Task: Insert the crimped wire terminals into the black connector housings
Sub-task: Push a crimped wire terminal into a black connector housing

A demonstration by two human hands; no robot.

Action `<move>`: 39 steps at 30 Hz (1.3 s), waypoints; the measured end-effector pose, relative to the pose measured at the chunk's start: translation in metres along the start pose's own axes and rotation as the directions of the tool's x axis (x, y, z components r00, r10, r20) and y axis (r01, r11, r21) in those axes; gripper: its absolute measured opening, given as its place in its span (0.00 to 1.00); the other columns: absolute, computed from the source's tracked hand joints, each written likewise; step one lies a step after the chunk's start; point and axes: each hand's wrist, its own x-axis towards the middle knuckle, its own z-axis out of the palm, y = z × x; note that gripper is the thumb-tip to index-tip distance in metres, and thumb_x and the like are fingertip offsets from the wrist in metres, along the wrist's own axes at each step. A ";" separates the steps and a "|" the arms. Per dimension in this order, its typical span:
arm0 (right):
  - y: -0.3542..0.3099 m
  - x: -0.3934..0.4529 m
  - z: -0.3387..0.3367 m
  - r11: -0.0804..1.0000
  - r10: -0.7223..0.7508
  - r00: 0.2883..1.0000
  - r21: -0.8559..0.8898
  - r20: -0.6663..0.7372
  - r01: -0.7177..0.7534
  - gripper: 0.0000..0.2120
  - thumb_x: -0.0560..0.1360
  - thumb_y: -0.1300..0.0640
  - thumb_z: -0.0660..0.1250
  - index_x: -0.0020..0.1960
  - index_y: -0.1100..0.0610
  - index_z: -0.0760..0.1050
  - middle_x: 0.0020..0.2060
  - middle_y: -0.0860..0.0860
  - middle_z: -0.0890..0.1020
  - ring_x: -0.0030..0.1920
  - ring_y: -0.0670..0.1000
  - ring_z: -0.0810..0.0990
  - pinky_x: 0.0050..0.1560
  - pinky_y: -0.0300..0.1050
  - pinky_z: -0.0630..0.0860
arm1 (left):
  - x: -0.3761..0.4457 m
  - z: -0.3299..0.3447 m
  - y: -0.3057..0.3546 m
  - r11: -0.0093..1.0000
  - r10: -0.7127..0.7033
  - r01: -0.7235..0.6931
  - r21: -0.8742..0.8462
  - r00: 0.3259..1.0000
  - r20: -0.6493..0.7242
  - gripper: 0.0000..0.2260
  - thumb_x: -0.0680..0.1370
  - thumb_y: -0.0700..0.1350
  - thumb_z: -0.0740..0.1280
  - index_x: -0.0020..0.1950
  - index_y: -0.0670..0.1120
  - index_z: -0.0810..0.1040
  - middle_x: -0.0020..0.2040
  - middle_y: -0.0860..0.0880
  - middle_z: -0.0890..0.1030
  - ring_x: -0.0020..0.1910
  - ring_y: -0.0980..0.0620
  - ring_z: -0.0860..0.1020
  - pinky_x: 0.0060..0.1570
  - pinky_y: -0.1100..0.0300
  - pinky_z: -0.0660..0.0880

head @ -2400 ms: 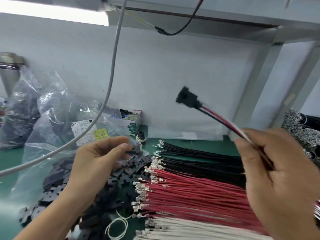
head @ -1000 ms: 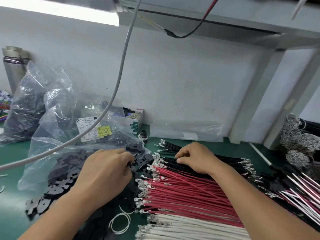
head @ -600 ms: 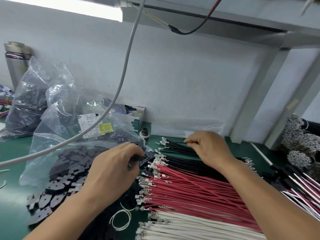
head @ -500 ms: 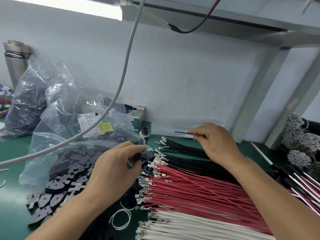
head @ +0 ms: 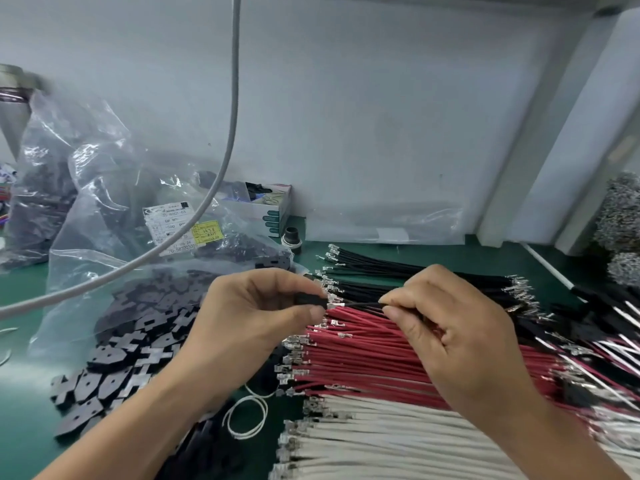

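Note:
My left hand (head: pixel 252 317) pinches a black connector housing (head: pixel 310 300) between thumb and fingers, above the wire rows. My right hand (head: pixel 446 334) pinches a black wire (head: pixel 363 304) whose crimped terminal (head: pixel 333 301) meets the housing's right end. Below the hands lie rows of black wires (head: pixel 415 275), red wires (head: pixel 363 362) and white wires (head: pixel 381 438), terminals pointing left. Loose black housings (head: pixel 114 362) spill from a clear bag (head: pixel 104 265) on the left.
A green mat (head: pixel 20 410) covers the bench. A grey cable (head: pixel 228 140) hangs across the left. A small box (head: pixel 266 209) stands by the back wall. Finished harnesses (head: pixel 606 330) lie at the right; a white wire loop (head: pixel 246 417) lies near the front.
My right hand dropped a finished harness at the right, picked a black wire from the row and brought it to the housing that my left hand took from the pile.

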 end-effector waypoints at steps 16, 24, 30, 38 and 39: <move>-0.006 0.000 -0.005 0.999 0.033 0.994 -0.020 0.104 -0.031 0.06 0.78 0.54 0.67 0.49 0.49 0.82 0.42 0.39 0.78 0.42 0.42 0.78 0.38 0.41 0.76 | -0.003 0.002 0.001 0.991 -0.063 0.071 -0.116 0.995 0.075 0.14 0.63 0.40 0.80 0.48 0.44 0.88 0.45 0.40 0.88 0.45 0.41 0.87 0.46 0.59 0.83; -0.009 0.002 -0.005 0.993 0.077 0.982 0.076 0.175 -0.091 0.05 0.78 0.50 0.66 0.44 0.47 0.80 0.39 0.40 0.77 0.41 0.46 0.78 0.38 0.49 0.76 | -0.006 0.006 0.001 1.000 -0.002 0.002 0.004 0.996 0.085 0.12 0.65 0.38 0.79 0.47 0.47 0.89 0.42 0.43 0.88 0.42 0.44 0.88 0.46 0.60 0.84; -0.018 -0.002 0.007 0.990 0.109 0.981 0.070 0.162 -0.122 0.09 0.80 0.48 0.63 0.47 0.49 0.81 0.40 0.39 0.75 0.39 0.44 0.76 0.38 0.45 0.75 | -0.007 0.005 0.001 0.999 0.000 -0.004 0.037 0.995 0.101 0.12 0.65 0.38 0.79 0.47 0.47 0.89 0.42 0.42 0.88 0.42 0.44 0.88 0.45 0.58 0.84; -0.014 -0.003 0.011 0.992 0.097 0.988 0.068 0.124 -0.105 0.09 0.79 0.50 0.65 0.46 0.52 0.82 0.40 0.40 0.76 0.39 0.43 0.76 0.38 0.42 0.74 | -0.008 0.008 -0.001 0.998 0.015 -0.019 0.067 0.997 0.070 0.12 0.65 0.40 0.79 0.48 0.47 0.88 0.39 0.43 0.88 0.40 0.45 0.88 0.43 0.62 0.83; -0.014 -0.004 0.013 0.993 0.090 0.989 0.063 0.118 -0.098 0.09 0.79 0.51 0.65 0.46 0.52 0.81 0.40 0.40 0.75 0.39 0.42 0.75 0.37 0.40 0.72 | -0.008 0.008 -0.001 0.997 0.021 -0.025 0.069 0.998 0.067 0.12 0.65 0.40 0.79 0.47 0.47 0.88 0.39 0.43 0.88 0.40 0.45 0.87 0.44 0.61 0.83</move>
